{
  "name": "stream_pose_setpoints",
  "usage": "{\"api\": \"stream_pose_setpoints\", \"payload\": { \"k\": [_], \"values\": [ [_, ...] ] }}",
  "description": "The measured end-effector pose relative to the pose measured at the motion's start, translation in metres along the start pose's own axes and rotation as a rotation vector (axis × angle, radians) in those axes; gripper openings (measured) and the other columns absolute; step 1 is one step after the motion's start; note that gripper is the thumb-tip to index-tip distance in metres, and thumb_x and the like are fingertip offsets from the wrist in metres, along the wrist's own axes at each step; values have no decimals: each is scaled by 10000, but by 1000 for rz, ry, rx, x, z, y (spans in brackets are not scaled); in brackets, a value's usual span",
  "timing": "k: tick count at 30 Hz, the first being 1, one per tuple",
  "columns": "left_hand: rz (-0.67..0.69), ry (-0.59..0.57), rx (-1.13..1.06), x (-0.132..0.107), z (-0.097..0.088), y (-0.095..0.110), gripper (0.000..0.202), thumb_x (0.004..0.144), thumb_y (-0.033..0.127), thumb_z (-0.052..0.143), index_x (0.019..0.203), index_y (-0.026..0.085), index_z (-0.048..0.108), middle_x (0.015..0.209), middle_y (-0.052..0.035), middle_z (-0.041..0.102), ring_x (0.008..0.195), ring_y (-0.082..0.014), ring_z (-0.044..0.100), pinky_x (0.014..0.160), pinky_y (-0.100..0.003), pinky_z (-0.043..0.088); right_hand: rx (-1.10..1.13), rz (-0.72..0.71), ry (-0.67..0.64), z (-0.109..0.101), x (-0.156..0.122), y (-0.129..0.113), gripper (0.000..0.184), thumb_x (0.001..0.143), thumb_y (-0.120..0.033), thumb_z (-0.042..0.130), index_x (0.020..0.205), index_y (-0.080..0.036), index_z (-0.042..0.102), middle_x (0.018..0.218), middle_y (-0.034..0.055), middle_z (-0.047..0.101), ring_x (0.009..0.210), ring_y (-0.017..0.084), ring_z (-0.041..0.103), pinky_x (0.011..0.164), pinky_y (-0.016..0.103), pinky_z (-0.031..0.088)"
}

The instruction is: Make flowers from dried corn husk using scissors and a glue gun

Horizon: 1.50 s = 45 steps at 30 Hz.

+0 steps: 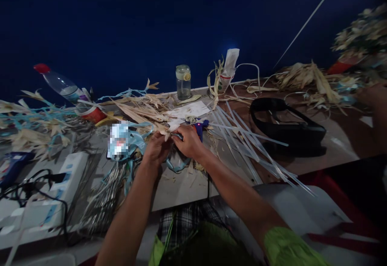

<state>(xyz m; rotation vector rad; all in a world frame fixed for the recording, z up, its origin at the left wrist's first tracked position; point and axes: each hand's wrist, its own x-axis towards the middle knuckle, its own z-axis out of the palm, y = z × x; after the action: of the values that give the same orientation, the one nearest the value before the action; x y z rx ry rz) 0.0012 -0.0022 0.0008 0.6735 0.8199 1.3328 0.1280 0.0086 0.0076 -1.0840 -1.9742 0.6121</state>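
Note:
My left hand [156,148] and my right hand [189,141] meet at the middle of the table, both with fingers closed. Between them they pinch a small pale piece of dried husk [173,127]. Just behind my right hand lies a blue glue gun [200,128] with a red light, and my right hand's fingers curl close to it. A light blue ribbon [178,164] loops under my hands. Dried corn husks [142,111] lie heaped just beyond my left hand.
Clear glue sticks [242,141] fan out to the right. A black tray [287,127] sits farther right. A glass jar [183,82], a plastic bottle [62,84], a red cup [93,114] and white power strips [65,177] stand around. Another person's hand [373,94] shows at far right.

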Motion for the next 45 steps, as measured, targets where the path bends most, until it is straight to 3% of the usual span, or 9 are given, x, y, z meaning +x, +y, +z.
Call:
{"api": "stream_pose_setpoints", "payload": {
  "k": [8,12,17,23,32,37,45],
  "values": [
    [-95,-30,-115,1,-6,1,234,521,100,699,729,180,629,741,-2,640,689,-115,587,673,-224,473,69,-36,-18,2,0,2,129,764,-171,523,810,-179,642,814,42,660,806,161,578,781,271,379],
    [-146,-11,-132,-3,-5,5,212,525,114,715,719,140,633,710,-23,650,648,-114,599,671,-241,484,214,32,-18,1,-2,2,178,773,-174,494,865,-168,646,863,45,671,825,162,597,772,265,411],
    [-157,10,-117,-4,-5,5,170,555,103,695,706,143,629,659,-13,640,621,-117,607,658,-247,490,294,115,-22,1,-3,1,200,744,-297,571,880,-174,652,863,33,673,823,170,610,762,270,431],
    [-214,70,-121,-5,-3,3,129,561,120,682,667,137,611,631,-11,625,595,-107,593,634,-231,483,258,135,-8,0,-2,-2,156,733,-203,522,822,-180,649,816,28,668,795,163,599,745,260,429],
    [-139,-95,-115,-7,-5,4,115,627,185,694,711,145,627,629,3,577,580,-76,536,633,-222,463,653,418,-47,-3,4,5,189,644,-294,626,755,-141,635,687,-2,627,644,120,554,631,228,423],
    [-137,-51,-75,-5,-12,0,186,573,138,745,733,145,649,708,-16,654,631,-99,599,662,-236,482,781,507,-132,-7,6,7,254,536,-305,711,719,-138,652,629,-29,595,638,106,530,660,231,412],
    [-134,-41,-149,-1,-11,3,206,564,151,755,723,138,623,740,-24,659,663,-118,610,663,-237,496,745,414,-104,-2,4,5,256,564,-353,712,673,-144,615,657,-26,588,643,99,502,654,230,388]
  ]
}}
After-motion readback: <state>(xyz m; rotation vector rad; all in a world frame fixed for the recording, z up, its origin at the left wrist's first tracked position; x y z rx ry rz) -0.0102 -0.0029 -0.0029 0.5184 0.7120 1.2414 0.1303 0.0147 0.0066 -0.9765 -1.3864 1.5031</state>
